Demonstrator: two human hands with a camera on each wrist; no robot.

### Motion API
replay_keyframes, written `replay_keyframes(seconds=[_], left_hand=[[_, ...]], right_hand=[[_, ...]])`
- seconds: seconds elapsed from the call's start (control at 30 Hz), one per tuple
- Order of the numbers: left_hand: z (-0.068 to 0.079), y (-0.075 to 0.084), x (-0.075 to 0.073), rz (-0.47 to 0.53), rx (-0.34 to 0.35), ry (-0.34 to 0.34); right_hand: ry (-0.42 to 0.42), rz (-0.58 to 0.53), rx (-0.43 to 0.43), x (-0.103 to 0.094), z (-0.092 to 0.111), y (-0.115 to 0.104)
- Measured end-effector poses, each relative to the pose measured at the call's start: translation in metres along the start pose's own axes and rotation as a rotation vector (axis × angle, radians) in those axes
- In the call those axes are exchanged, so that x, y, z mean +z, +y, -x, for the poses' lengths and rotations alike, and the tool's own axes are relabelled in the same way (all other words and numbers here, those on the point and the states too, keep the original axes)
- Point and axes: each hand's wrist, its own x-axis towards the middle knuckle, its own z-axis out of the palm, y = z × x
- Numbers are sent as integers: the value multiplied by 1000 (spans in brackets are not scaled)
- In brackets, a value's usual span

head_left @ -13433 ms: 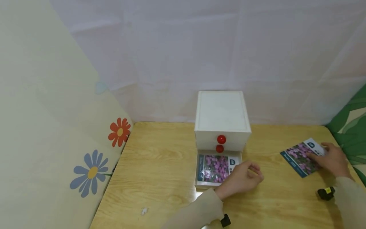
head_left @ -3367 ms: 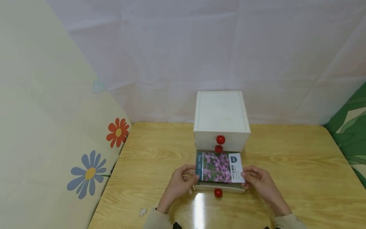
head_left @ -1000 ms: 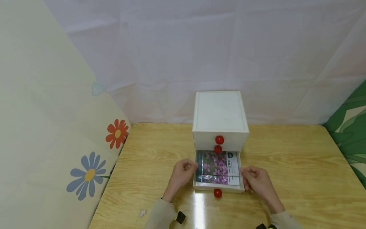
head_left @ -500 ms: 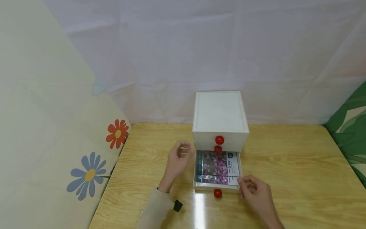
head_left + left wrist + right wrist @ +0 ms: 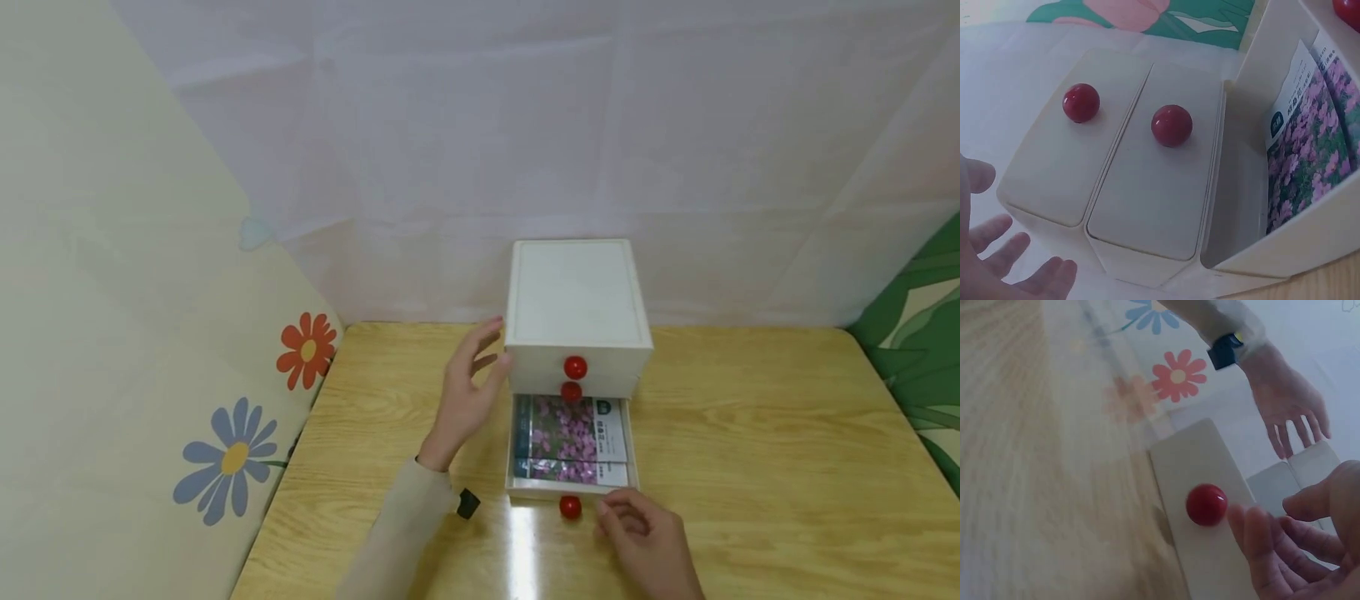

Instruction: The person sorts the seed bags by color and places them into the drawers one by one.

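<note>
A small white drawer cabinet [image 5: 577,292] stands on the table, its bottom drawer [image 5: 536,492] pulled out toward me. Inside the drawer lie two overlapping packets [image 5: 570,429] printed with pink flowers, probably seed packets. My left hand [image 5: 461,400] is at the cabinet's left side, fingers spread and holding nothing; the fingertips overlap the side's edge in the head view. My right hand [image 5: 647,537] is just in front of the drawer's right corner, fingers loosely bent and holding nothing. The drawer's red knob [image 5: 1206,504] is close by its fingertips in the right wrist view.
Two more red knobs [image 5: 575,367] mark the closed upper drawers. The wooden table [image 5: 765,467] extends to both sides. Behind it hangs a pale cloth [image 5: 465,167]; a flower-printed panel [image 5: 150,317] borders the left and a green leaf-printed one [image 5: 930,350] the right.
Earlier my right hand held one packet beside the cabinet; both hands then laid it in the drawer. Since then my left hand has moved up along the cabinet, my right down toward the drawer front.
</note>
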Motion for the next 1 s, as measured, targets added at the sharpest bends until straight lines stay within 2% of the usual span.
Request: replay_keyframes(seconds=[0.1, 0.3, 0.4, 0.53, 0.7, 0.83, 1.0], left_hand=[[-6, -1, 3, -4, 25, -11], [-18, -5, 4, 3, 61, -20], [-24, -10, 4, 21, 92, -23], [-33, -30, 8, 74, 163, -10], [-40, -62, 12, 131, 293, 28], [-42, -71, 14, 156, 355, 44], [-41, -71, 17, 172, 367, 60]], right_hand=[[2, -39, 13, 9, 2, 6], [18, -178, -47, 28, 7, 19], [18, -238, -45, 35, 7, 22], [35, -307, 14, 40, 7, 22], [81, -414, 69, 47, 5, 25], [102, -451, 66, 52, 4, 29], [140, -553, 70, 58, 1, 38]])
